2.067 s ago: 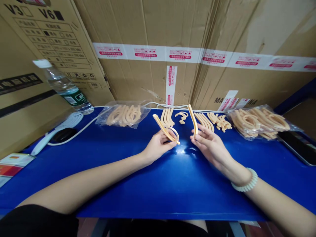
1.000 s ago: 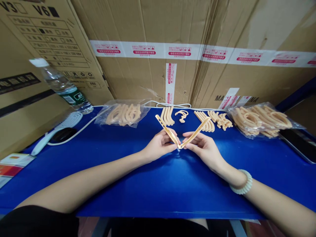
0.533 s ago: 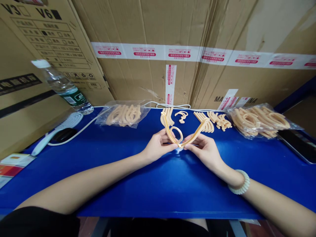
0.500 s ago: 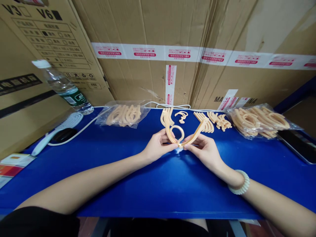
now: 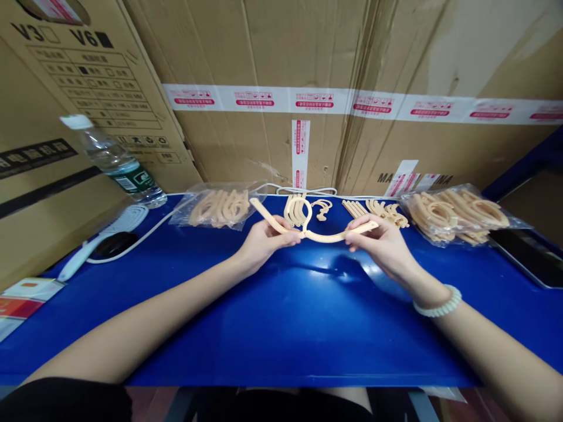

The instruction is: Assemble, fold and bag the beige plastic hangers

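Observation:
Between my hands, above the blue table (image 5: 281, 328), is a beige plastic hanger (image 5: 325, 238) with two curved arms spread wide and a round hook standing up at the joint. My left hand (image 5: 264, 243) pinches the left arm close to the joint, and that arm's end sticks out up and to the left. Farther from the joint, my right hand (image 5: 389, 249) is closed on the other arm near its tip. Behind the hanger lie loose curved arms (image 5: 297, 210), partly hidden by the hook, and a few loose hooks (image 5: 323, 206).
More loose beige strips (image 5: 355, 208) and small curved pieces (image 5: 389, 212) lie at the back. Clear bags of beige parts (image 5: 220, 208) flank them. On the left are a water bottle (image 5: 132, 176), a hairbrush (image 5: 105, 234) and a white cable (image 5: 132, 251). Cardboard boxes (image 5: 264, 146) wall the back.
The hanger has risen slightly, moved left and its arms have tilted from a steep V to a wide spread. My right hand has slid outward to near the arm's tip.

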`<state>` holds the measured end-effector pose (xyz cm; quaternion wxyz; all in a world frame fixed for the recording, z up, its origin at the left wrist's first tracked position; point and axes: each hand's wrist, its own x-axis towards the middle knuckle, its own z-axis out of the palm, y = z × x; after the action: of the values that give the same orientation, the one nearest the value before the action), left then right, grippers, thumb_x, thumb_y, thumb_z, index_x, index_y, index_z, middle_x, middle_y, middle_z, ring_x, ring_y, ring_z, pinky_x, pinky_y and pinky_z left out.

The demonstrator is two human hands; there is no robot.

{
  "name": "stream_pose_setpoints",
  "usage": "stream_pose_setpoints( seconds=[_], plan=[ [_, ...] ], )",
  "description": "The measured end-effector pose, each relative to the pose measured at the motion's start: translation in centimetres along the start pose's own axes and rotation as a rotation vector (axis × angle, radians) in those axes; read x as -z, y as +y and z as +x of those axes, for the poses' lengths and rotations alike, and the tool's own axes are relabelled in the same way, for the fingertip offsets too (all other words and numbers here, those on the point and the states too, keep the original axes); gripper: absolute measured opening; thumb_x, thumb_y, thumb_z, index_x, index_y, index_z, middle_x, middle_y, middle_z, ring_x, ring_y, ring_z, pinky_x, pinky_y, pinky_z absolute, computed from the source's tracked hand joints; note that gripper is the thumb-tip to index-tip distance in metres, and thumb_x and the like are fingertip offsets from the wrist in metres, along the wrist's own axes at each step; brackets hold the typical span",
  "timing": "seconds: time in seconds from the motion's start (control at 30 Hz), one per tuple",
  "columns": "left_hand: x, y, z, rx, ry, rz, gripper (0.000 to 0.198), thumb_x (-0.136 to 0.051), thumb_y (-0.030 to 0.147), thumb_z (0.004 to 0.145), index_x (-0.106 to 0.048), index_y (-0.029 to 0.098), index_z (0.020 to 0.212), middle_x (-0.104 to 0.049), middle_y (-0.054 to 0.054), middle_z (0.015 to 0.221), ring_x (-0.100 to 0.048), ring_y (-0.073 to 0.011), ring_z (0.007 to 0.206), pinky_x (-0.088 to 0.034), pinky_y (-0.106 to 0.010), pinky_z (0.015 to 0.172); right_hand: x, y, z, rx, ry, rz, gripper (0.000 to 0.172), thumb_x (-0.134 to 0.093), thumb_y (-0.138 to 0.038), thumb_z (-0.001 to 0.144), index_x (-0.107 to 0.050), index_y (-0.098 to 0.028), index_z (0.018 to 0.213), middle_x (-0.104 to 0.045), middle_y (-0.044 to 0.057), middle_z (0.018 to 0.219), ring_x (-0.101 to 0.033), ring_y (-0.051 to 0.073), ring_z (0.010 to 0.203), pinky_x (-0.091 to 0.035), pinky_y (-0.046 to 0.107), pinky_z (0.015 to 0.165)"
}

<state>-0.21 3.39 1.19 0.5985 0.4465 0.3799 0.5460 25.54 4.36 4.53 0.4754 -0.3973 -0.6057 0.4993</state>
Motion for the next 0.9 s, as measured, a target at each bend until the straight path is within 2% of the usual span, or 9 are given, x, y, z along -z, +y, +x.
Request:
stream_pose_setpoints(
  seconds=[0.1,0.23,0.3,0.4,0.5,0.7,0.8,0.9],
  plan=[
    [1.2,0.9,0.9,0.016,0.032,-0.014,0.036,-0.093,0.022,0.060,-0.062,0.014,0.078,-0.071,-0.001,0.070,-0.069,-0.0122,0.065,-0.056,-0.023,0.064,2.3,-1.1,0.9,0.138,-0.153,-0.281,0.025,-0.085,-0.039,0.073,-0.072,-0.019,0.083,-0.074,0.003,0.079,-0.066,0.015,0.062,-0.055,0.029,0.059],
    [1.9,1.2,1.3,0.051,-0.002,0.010,0.033,-0.091,0.024,0.064,-0.064,0.013,0.078,-0.073,-0.003,0.076,-0.069,-0.0118,0.067,-0.058,-0.024,0.066,4.4,-1.8,1.6,0.386,-0.282,-0.797,0.014,-0.072,-0.033,0.086,-0.075,-0.020,0.088,-0.075,0.004,0.081,-0.067,0.018,0.072,-0.051,0.031,0.068],
    [2.2,1.2,1.5,0.040,-0.038,0.017,0.034,-0.091,0.022,0.064,-0.063,0.013,0.082,-0.073,-0.003,0.079,-0.069,-0.0119,0.068,-0.058,-0.024,0.067,5.2,-1.8,1.9,0.439,-0.336,-0.934,0.014,-0.067,-0.032,0.090,-0.074,-0.020,0.088,-0.075,0.006,0.083,-0.066,0.020,0.076,-0.050,0.032,0.071],
    [2.9,1.5,1.7,-0.013,-0.118,0.055,0.041,-0.089,0.019,0.063,-0.061,0.016,0.093,-0.073,-0.001,0.080,-0.070,-0.0123,0.068,-0.057,-0.024,0.067,6.0,-1.8,2.3,0.455,-0.424,-1.014,0.016,-0.066,-0.033,0.090,-0.073,-0.019,0.086,-0.073,0.009,0.095,-0.067,0.023,0.087,-0.049,0.034,0.079],
    [3.9,2.1,2.0,-0.102,-0.250,0.237,0.038,-0.087,0.019,0.067,-0.061,0.016,0.094,-0.072,-0.001,0.083,-0.070,-0.0131,0.069,-0.057,-0.025,0.067,6.4,-2.1,2.6,0.383,-0.512,-1.059,0.016,-0.067,-0.032,0.087,-0.073,-0.019,0.081,-0.072,0.009,0.090,-0.066,0.023,0.086,-0.048,0.034,0.080],
    [5.0,2.6,2.1,-0.330,-0.435,0.810,0.019,-0.079,0.028,0.079,-0.066,0.014,0.079,-0.067,-0.002,0.077,-0.062,-0.0117,0.068,-0.049,-0.024,0.065,6.2,-2.3,2.3,0.040,-0.638,-1.091,0.011,-0.069,-0.028,0.079,-0.074,-0.018,0.078,-0.070,0.004,0.075,-0.064,0.019,0.069,-0.044,0.029,0.063],
    [5.0,2.3,2.1,-0.464,-0.512,0.994,0.017,-0.077,0.029,0.082,-0.068,0.015,0.079,-0.067,-0.002,0.076,-0.061,-0.0129,0.071,-0.046,-0.025,0.066,6.0,-2.1,2.2,-0.053,-0.650,-1.076,0.009,-0.069,-0.026,0.078,-0.074,-0.019,0.079,-0.072,0.004,0.074,-0.066,0.020,0.069,-0.045,0.028,0.063],
    [5.0,1.7,2.1,-0.533,-0.556,1.057,0.015,-0.073,0.029,0.087,-0.068,0.016,0.080,-0.066,-0.001,0.073,-0.059,-0.0125,0.068,-0.044,-0.025,0.065,6.0,-1.9,2.3,-0.093,-0.617,-1.083,0.006,-0.067,-0.022,0.078,-0.072,-0.019,0.079,-0.072,0.003,0.074,-0.068,0.020,0.069,-0.046,0.027,0.064]
  ],
)
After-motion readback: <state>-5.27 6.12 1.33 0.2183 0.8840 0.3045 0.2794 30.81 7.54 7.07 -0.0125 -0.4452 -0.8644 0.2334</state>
